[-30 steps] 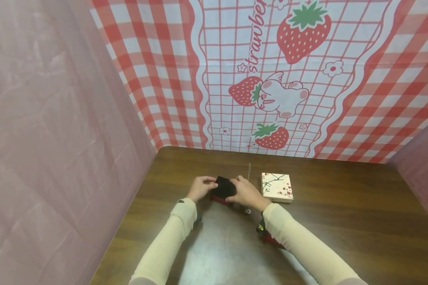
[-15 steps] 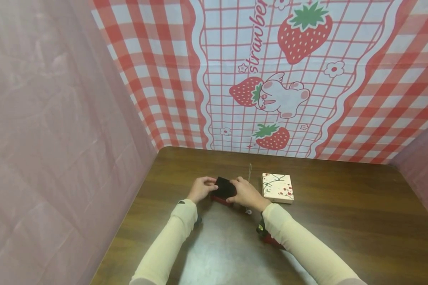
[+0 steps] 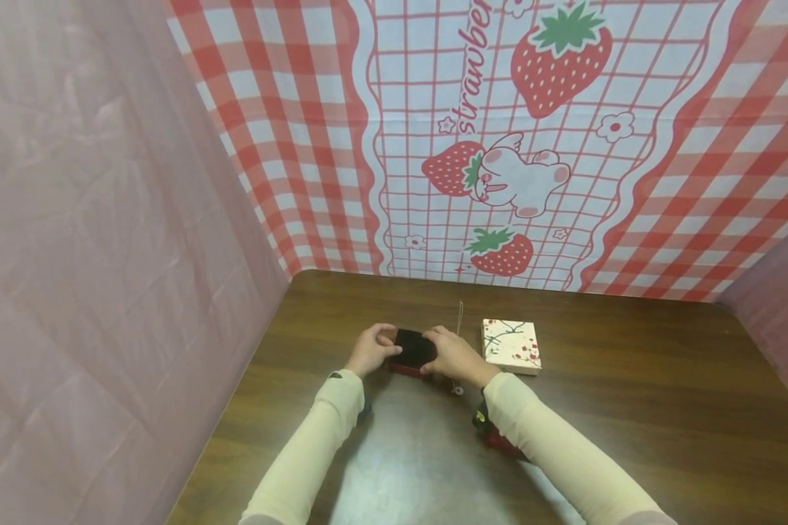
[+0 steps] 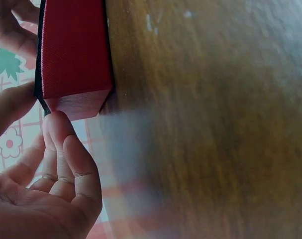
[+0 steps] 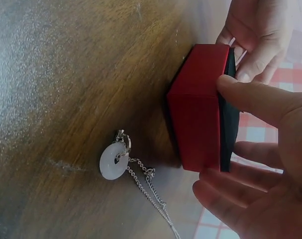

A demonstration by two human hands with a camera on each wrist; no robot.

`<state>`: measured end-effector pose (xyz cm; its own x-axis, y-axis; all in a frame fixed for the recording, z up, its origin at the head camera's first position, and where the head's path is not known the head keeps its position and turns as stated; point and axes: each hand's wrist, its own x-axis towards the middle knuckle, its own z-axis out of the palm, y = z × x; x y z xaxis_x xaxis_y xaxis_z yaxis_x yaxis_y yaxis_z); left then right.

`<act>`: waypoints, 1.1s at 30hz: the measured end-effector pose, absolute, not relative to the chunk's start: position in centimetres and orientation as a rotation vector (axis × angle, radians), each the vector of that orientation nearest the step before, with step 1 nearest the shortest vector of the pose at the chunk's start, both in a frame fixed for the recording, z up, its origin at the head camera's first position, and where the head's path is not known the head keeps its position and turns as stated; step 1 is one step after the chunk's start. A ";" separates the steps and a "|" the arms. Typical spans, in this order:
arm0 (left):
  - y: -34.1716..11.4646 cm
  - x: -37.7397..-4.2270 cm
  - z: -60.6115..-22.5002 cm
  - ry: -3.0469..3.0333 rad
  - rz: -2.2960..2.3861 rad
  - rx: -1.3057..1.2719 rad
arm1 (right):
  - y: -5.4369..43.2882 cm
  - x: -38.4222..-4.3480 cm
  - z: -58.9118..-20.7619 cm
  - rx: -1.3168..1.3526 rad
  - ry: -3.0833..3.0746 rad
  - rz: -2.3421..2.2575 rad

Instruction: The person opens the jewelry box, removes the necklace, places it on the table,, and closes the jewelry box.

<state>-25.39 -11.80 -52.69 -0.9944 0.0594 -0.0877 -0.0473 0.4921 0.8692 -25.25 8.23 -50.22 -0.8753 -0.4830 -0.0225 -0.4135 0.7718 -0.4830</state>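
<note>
A small red box (image 5: 196, 112) with a black pad (image 3: 415, 348) over its top sits between my hands on the table. At its left end my left hand (image 3: 370, 350) has its thumb and fingertips at the pad's edge, by the box corner (image 4: 73, 102). My right hand (image 3: 456, 357) grips the right end, thumb on the near side and fingers at the far side. Beside that hand lies a necklace with a fine silver chain (image 5: 153, 191) and a white ring-shaped pendant (image 5: 111, 165). The inside of the box is hidden under the pad.
A cream square box (image 3: 511, 344) with a floral branch print lies to the right of my hands. A red thing (image 3: 502, 441) shows partly under my right forearm. The wooden table (image 3: 643, 408) meets a strawberry-print cloth (image 3: 499, 182) behind and a pink curtain (image 3: 105, 255) at left.
The pad's raised far left corner has come down, so it now lies flatter over the box. My left hand's fingers have shifted slightly at that end; the right hand keeps nearly the same place.
</note>
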 end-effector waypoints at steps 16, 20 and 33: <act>-11.9 -25.2 -52.9 2.828 1.280 0.255 | 8.3 -25.2 -50.1 -0.731 2.859 -0.684; -11.8 -25.0 -53.0 2.806 1.249 0.260 | 8.3 -25.1 -50.1 -0.717 2.858 -0.685; -11.6 -25.1 -52.6 2.777 1.095 0.298 | 8.2 -25.4 -50.6 -0.706 2.870 -0.639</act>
